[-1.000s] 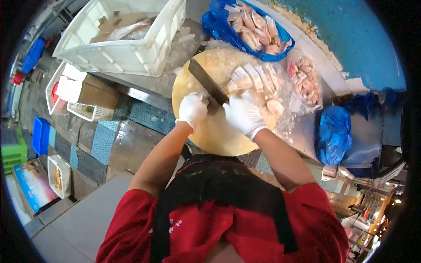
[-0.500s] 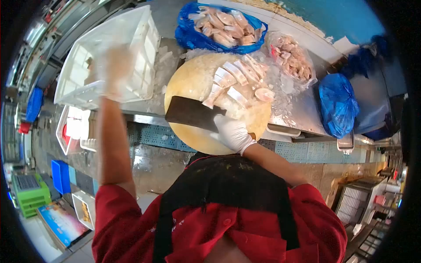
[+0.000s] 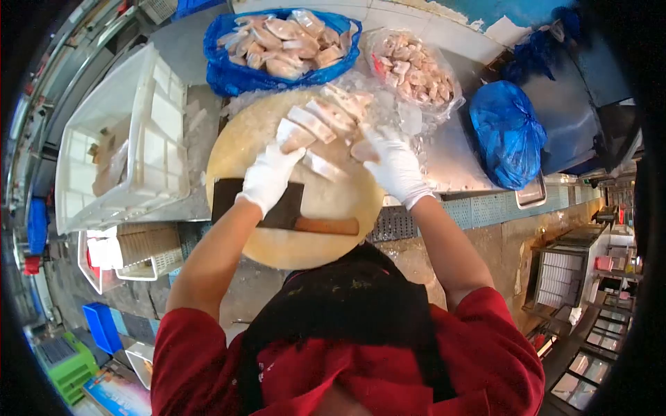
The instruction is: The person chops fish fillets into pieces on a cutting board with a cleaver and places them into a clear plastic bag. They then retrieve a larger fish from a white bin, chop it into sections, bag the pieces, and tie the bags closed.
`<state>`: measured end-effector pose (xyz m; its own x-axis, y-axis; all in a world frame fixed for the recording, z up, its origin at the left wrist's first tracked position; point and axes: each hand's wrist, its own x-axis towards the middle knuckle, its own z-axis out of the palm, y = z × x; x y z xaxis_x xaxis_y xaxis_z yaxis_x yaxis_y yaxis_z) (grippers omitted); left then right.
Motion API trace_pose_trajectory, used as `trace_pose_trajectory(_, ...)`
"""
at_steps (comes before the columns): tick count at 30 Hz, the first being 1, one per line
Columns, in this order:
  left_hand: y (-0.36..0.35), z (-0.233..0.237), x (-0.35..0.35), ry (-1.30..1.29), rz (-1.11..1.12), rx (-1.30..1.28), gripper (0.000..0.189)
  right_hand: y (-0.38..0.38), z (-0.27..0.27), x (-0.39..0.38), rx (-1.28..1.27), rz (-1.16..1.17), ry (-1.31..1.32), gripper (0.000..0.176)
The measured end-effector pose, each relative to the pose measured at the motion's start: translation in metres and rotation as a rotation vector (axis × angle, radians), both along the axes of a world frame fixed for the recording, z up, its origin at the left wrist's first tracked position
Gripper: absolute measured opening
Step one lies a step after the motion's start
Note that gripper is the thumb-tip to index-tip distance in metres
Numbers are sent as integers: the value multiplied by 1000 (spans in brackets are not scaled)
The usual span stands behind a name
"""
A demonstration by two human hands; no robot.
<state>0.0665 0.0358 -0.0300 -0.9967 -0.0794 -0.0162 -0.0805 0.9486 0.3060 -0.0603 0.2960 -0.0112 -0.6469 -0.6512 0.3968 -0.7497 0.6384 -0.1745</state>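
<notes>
Several pale fish slices (image 3: pixel 313 123) lie fanned across the far half of the round chopping board (image 3: pixel 305 249). The left hand (image 3: pixel 267 177) is spread loose, fingertips on one slice. The right hand (image 3: pixel 395 166) cups over another (gripping or not, I can't tell). The cleaver (image 3: pixel 232 201) lies flat beneath the left wrist. Behind, there's a blue bag of fish (image 3: pixel 277 41).
</notes>
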Motion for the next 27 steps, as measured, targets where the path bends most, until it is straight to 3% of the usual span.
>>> trace_pose_trajectory(1, 3, -1, 1, -81, 52, -30, 43, -3, 0, -7, 112, 73, -187, 61)
trace_pose_trajectory(2, 4, -3, 3, -25, 93, -8, 46, -8, 0, -14, 93, 74, -189, 61)
trace_pose_trajectory(4, 2, -1, 2, 48, 137, 123, 50, -12, 1, -23, 257, 175, -471, 65)
trace_pose_trajectory(6, -7, -16, 4, 234, 184, 137, 47, -9, 0, -26, 170, 187, -490, 58)
trace_pose_trajectory(7, -9, -6, -4, 314, 265, 214, 44, -8, -2, -30, -12, 132, -755, 52)
trace_pose_trajectory(8, -15, -19, -10, 434, 434, 543, 41, -5, -3, -35, -199, 73, -1014, 47)
trace_pose_trajectory(9, -16, -9, -22, 475, 493, 686, 42, 0, 7, -41, -348, 49, -1342, 43)
trace_pose_trajectory(10, -15, 5, -36, 514, 559, 831, 44, 5, 2, -47, -355, 51, -1357, 43)
trace_pose_trajectory(12, -12, 21, -86, 450, 505, 962, 45, 12, -7, -63, -392, 6, -1652, 42)
trace_pose_trajectory(13, -7, 32, -118, 395, 440, 1103, 47, 10, -9, -65, -391, 15, -1662, 42)
trace_pose_trajectory(15, 40, 72, -192, 188, 456, 980, 49, -9, -4, -57, -187, 135, -1197, 40)
trace_pose_trajectory(16, 64, 84, -225, 118, 448, 1175, 48, -11, -1, -59, -93, 189, -956, 39)
trace_pose_trajectory(17, 80, 87, -259, 40, 378, 1236, 44, -7, 2, -62, -98, 193, -964, 39)
trace_pose_trajectory(18, 95, 91, -293, -111, 393, 1177, 43, -3, 5, -66, -90, 235, -1000, 37)
trace_pose_trajectory(19, 113, 98, -317, -76, 230, 1199, 45, -1, 6, -69, -85, 276, -1038, 35)
trace_pose_trajectory(20, 117, 104, -338, -95, 238, 1192, 45, 2, -1, -78, -94, 274, -1057, 35)
trace_pose_trajectory(22, 126, 103, -365, -16, 42, 803, 51, 18, -21, -101, -632, 142, -1981, 39)
trace_pose_trajectory(23, 121, 101, -362, 1, -21, 643, 52, 24, -28, -110, -1019, 125, -2321, 38)
trace_pose_trajectory(24, 107, 102, -360, 32, -95, 482, 54, 29, -26, -119, -1031, 110, -2331, 38)
trace_pose_trajectory(25, 87, 65, -362, 41, -179, 457, 45, 34, -18, -129, -1127, 96, -2341, 37)
trace_pose_trajectory(26, 75, 47, -347, -245, -122, 357, 44, 38, -14, -135, -1225, 86, -2345, 37)
trace_pose_trajectory(27, 71, 39, -327, -314, -230, 102, 46, 41, -17, -137, -1347, 254, -2318, 37)
